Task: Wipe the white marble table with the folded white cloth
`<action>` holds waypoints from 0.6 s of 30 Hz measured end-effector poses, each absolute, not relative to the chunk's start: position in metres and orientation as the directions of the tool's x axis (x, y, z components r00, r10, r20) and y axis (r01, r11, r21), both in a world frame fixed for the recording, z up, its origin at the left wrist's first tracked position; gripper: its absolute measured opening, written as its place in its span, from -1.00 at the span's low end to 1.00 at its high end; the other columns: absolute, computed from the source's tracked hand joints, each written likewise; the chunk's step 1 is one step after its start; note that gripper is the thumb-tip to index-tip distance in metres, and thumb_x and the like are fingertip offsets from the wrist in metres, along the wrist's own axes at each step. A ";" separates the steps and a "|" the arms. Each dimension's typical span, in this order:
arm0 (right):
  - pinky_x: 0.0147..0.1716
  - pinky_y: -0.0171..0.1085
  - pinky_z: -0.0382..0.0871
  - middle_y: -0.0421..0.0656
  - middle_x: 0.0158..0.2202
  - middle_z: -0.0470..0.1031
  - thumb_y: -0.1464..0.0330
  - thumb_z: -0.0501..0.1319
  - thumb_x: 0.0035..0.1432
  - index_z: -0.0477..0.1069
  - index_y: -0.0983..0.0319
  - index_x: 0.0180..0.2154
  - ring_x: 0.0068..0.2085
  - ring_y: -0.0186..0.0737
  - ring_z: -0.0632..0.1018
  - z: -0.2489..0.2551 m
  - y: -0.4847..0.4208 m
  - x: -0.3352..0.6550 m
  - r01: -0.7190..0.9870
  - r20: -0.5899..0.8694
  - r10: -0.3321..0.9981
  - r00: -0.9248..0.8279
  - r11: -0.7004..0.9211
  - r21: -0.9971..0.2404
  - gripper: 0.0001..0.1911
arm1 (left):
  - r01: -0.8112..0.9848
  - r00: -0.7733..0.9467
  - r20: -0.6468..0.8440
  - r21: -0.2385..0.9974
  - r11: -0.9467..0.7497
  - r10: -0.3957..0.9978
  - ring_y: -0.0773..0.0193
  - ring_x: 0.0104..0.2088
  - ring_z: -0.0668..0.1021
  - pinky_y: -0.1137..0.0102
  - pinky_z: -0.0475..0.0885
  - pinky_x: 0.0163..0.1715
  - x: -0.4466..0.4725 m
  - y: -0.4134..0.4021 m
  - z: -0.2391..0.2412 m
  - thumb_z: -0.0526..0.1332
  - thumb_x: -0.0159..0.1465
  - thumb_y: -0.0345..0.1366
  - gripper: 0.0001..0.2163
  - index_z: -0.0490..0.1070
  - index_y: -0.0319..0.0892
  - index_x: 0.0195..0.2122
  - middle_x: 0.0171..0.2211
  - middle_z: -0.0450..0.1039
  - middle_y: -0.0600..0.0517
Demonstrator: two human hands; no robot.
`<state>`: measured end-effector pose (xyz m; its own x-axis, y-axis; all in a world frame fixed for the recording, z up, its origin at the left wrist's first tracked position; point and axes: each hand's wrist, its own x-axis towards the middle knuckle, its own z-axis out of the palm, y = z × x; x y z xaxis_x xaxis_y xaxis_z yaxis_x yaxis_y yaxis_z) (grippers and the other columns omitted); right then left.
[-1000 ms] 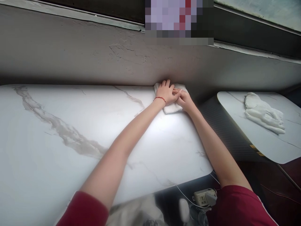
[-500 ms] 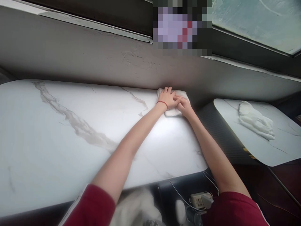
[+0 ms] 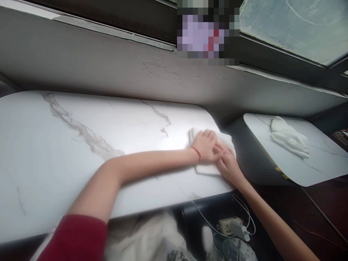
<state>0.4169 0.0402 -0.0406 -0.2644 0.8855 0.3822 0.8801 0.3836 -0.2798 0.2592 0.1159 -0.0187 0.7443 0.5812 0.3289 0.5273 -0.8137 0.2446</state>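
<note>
A folded white cloth (image 3: pixel 208 169) lies against the right end of a white marble-patterned tabletop (image 3: pixel 141 127), its edge reaching the rounded rim. My left hand (image 3: pixel 207 146), with a red string bracelet at the wrist, presses down on the cloth with its fingers bent over it. Close beside it, partly under the left fingers, my right hand (image 3: pixel 228 163) also grips the cloth. The fingers of both hands overlap, so part of the grip is hidden.
On a second marbled table (image 3: pixel 323 170) to the right rests a crumpled white cloth (image 3: pixel 289 137). Below the near edge are a power strip (image 3: pixel 230 225) with a plugged-in white charger (image 3: pixel 240 231), cables and pale fabric (image 3: pixel 152 237). A grey wall (image 3: pixel 114 69) borders the far edge.
Both hands have slid the cloth from the table's far edge toward me and slightly right, along the rounded end. My left elbow has bent and swung out to the left.
</note>
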 end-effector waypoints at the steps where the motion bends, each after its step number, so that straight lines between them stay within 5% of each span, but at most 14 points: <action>1: 0.22 0.22 0.26 -0.10 0.31 0.37 0.34 -0.05 0.37 0.26 -0.01 0.34 0.33 0.14 0.36 -0.040 0.024 0.410 0.888 0.373 0.891 -0.258 0.371 -0.271 -0.45 | 0.509 0.758 0.330 0.241 -0.827 0.563 -0.08 0.07 0.37 0.13 0.23 0.09 0.254 0.104 -0.019 -0.05 0.41 0.09 -0.38 0.34 -0.38 0.19 0.15 0.37 -0.28; 9: 0.22 0.23 0.25 -0.11 0.34 0.31 0.40 -0.07 0.36 0.07 -0.07 0.42 0.35 0.16 0.31 -0.035 -0.009 0.357 0.900 0.367 0.899 -0.240 0.347 -0.264 -0.36 | 0.460 0.803 0.312 0.218 -0.861 0.508 -0.05 0.06 0.37 0.17 0.22 0.09 0.207 0.081 -0.017 -0.04 0.39 0.12 -0.36 0.34 -0.36 0.19 0.17 0.37 -0.26; 18: 0.24 0.19 0.21 -0.08 0.31 0.36 0.36 -0.09 0.37 0.29 0.04 0.32 0.34 0.12 0.33 -0.036 0.093 0.335 0.826 0.379 0.854 -0.357 0.478 -0.299 -0.45 | 0.652 0.666 0.293 0.217 -0.726 0.686 -0.15 0.10 0.37 0.10 0.23 0.07 0.173 0.146 -0.014 -0.08 0.41 0.10 -0.36 0.33 -0.34 0.25 0.19 0.35 -0.30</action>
<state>0.3352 0.0933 -0.0359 -0.3571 0.8537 0.3791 0.8256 0.4783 -0.2995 0.1734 0.1459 -0.0142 0.6660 0.6859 0.2933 0.6524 -0.7262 0.2169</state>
